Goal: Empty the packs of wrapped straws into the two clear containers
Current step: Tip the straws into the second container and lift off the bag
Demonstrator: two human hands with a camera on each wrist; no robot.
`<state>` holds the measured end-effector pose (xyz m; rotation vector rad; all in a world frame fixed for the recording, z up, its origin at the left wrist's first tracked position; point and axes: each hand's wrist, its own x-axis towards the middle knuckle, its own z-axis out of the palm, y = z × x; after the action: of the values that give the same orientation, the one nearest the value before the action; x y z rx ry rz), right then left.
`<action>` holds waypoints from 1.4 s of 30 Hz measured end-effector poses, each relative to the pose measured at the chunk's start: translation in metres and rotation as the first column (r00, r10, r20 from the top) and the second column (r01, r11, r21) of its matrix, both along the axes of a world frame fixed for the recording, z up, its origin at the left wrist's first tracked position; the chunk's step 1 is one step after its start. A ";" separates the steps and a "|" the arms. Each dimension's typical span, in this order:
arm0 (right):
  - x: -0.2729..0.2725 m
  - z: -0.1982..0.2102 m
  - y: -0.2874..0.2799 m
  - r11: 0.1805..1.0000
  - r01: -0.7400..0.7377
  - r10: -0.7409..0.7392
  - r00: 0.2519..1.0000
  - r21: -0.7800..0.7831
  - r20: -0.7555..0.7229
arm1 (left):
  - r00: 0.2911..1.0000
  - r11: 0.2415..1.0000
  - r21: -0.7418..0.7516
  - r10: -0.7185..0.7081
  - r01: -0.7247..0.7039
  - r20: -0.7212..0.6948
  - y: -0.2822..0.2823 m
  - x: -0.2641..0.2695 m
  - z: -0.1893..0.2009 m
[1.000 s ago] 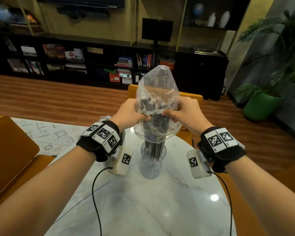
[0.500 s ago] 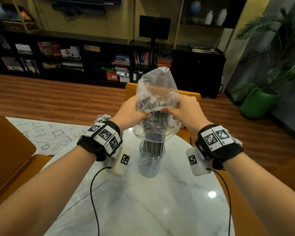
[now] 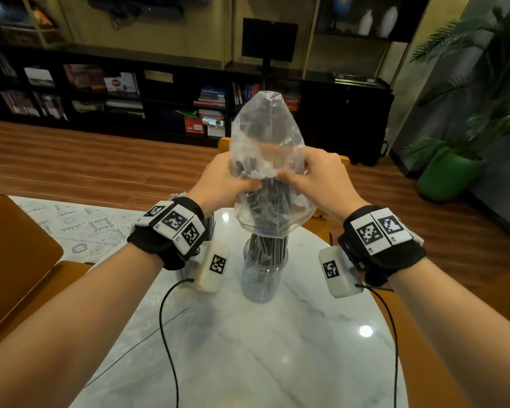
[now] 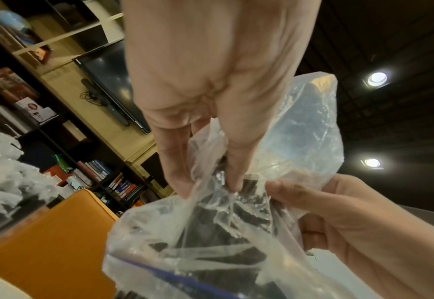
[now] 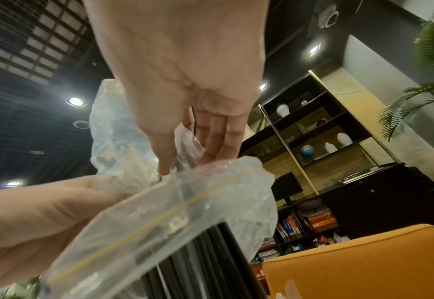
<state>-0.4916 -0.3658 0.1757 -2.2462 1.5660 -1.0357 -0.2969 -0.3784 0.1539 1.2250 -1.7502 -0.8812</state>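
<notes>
A clear plastic pack (image 3: 265, 142) hangs upside down over a clear container (image 3: 264, 270) on the marble table (image 3: 248, 348). Dark wrapped straws (image 3: 267, 242) reach from the pack's open mouth down into the container. My left hand (image 3: 227, 184) and my right hand (image 3: 312, 181) both pinch the pack at its middle, squeezing the plastic around the straws. From the left wrist, the pack (image 4: 236, 232) is bunched under my fingers (image 4: 182, 182). The right wrist view has the pack's zip edge (image 5: 175, 210) and straws (image 5: 198, 259) below it. A second container (image 3: 209, 228) stands mostly hidden behind my left wrist.
Orange chairs stand at the left (image 3: 15, 260), beyond the table (image 3: 343, 160) and at the right (image 3: 507, 293). Cables (image 3: 165, 334) run from the wrist cameras over the table. A crumpled clear pack (image 4: 8, 178) lies at the left. A green plant pot (image 3: 448, 175) stands on the floor to the right.
The pack's upper part has emptied further as the straws slid lower through the mouth toward the container. Both hands keep their pinch at about the same place.
</notes>
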 end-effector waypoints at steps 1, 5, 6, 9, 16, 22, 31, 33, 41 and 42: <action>0.001 0.000 0.000 1.000 0.004 -0.004 1.000 -0.018 -0.008 | 1.000 1.000 -0.016 0.000 0.000 -0.014 0.000 0.001 0.002; 0.001 -0.002 0.000 1.000 -0.010 0.011 0.997 0.018 -0.082 | 0.994 0.999 0.007 0.040 -0.041 0.101 -0.002 0.003 -0.005; 0.000 -0.004 0.000 0.999 -0.013 0.017 0.995 0.043 -0.097 | 0.985 0.997 0.031 0.060 -0.066 0.164 -0.003 0.005 -0.009; -0.003 -0.007 0.000 0.997 -0.014 0.021 0.995 0.073 -0.094 | 0.979 0.998 0.044 0.041 -0.051 0.199 -0.004 0.008 -0.013; 0.000 0.007 0.001 0.999 0.004 -0.005 1.000 -0.033 -0.009 | 0.996 0.993 -0.092 0.073 -0.067 0.059 -0.002 0.002 0.005; -0.003 0.001 -0.002 0.999 -0.031 0.032 0.999 0.012 -0.020 | 0.930 0.985 -0.140 0.147 -0.105 0.336 0.002 0.008 0.006; -0.011 0.011 0.000 1.000 -0.017 0.017 0.999 0.007 -0.049 | 0.997 0.998 0.028 -0.056 0.057 -0.047 0.008 0.001 0.017; -0.015 0.010 -0.001 0.999 -0.001 0.004 0.996 0.036 -0.084 | 0.999 0.998 0.049 -0.036 0.034 0.040 0.008 0.003 0.018; -0.012 -0.002 -0.001 0.997 -0.041 0.050 0.987 0.064 -0.154 | 0.994 0.999 0.022 0.036 -0.038 0.107 0.004 0.012 0.012; -0.011 -0.003 -0.001 0.997 -0.043 0.053 0.986 0.066 -0.155 | 0.998 0.999 0.029 0.021 -0.023 0.060 0.004 0.013 0.013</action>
<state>-0.5025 -0.3666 0.1732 -2.3603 1.5725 -0.8027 -0.2838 -0.3744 0.1665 1.3001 -1.7728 -0.8690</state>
